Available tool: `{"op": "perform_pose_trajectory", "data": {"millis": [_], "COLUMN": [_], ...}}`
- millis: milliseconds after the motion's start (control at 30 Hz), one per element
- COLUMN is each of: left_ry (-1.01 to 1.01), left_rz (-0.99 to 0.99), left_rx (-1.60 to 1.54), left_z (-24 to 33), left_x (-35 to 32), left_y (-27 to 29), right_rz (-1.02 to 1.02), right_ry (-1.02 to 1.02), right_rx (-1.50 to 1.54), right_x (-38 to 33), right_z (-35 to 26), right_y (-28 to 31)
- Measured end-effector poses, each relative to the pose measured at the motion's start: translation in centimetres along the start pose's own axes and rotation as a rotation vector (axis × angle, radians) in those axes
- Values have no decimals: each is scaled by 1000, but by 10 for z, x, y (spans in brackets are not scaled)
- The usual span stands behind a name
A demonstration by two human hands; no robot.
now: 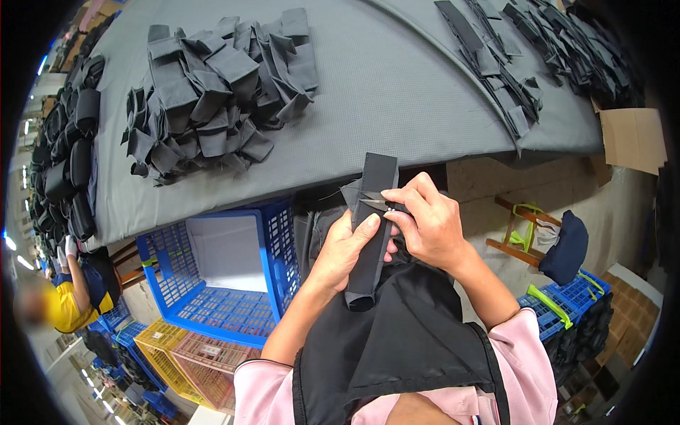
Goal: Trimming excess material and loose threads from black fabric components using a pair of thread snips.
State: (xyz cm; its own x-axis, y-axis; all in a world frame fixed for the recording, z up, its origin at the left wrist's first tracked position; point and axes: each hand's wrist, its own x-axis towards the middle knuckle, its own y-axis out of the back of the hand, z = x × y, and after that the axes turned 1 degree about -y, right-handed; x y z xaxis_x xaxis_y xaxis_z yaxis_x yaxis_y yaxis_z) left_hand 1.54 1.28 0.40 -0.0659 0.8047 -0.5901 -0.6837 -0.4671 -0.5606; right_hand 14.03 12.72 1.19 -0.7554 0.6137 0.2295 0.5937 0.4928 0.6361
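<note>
My left hand (341,249) grips a long black fabric strip (377,173), its thumb pressed on the front and fingertips curling round the far side. The strip stands upright before my lap, its lower end folded into a loop. In my right hand (429,221) is a small pair of thread snips (375,201), pinched between thumb and fingers. Their blades lie across the strip, a little below its top end. Frayed dark cloth shows behind the strip on the left. A black apron (418,340) covers my front.
A grey cloth-covered table (368,85) holds a heap of dark fabric pieces (212,92) and more strips (489,64) at right. The blue crate (170,276) stands at left. At right is a wooden stool (520,230). A co-worker in yellow (74,301) is far left.
</note>
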Motion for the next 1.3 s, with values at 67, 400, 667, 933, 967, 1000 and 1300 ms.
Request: {"op": "perform_pose_trajectory", "data": {"millis": [67,400,667,933,967,1000,1300], "left_ry": [-16,-36,-49,-48,-27,-28,-77], "left_rz": [-14,-137,-356,-322,-337,-338,-342], "left_rx": [11,49,-331,-377,-366,-366,-301], "left_z": [-1,9,5,9,9,10,15], "left_x": [2,5,25,32,33,33,30], "left_y": [0,-9,-6,-9,-9,-10,-13], "right_rz": [2,35,-51,258,247,248,317], "right_ry": [28,-509,-754,-226,-203,-201,-193], "right_rx": [-40,730,1142,152,195,195,367], "right_x": [1,25,20,2,1,5,13], "right_z": [1,26,20,15,16,14,16], "right_y": [-1,1,6,17,17,17,11]}}
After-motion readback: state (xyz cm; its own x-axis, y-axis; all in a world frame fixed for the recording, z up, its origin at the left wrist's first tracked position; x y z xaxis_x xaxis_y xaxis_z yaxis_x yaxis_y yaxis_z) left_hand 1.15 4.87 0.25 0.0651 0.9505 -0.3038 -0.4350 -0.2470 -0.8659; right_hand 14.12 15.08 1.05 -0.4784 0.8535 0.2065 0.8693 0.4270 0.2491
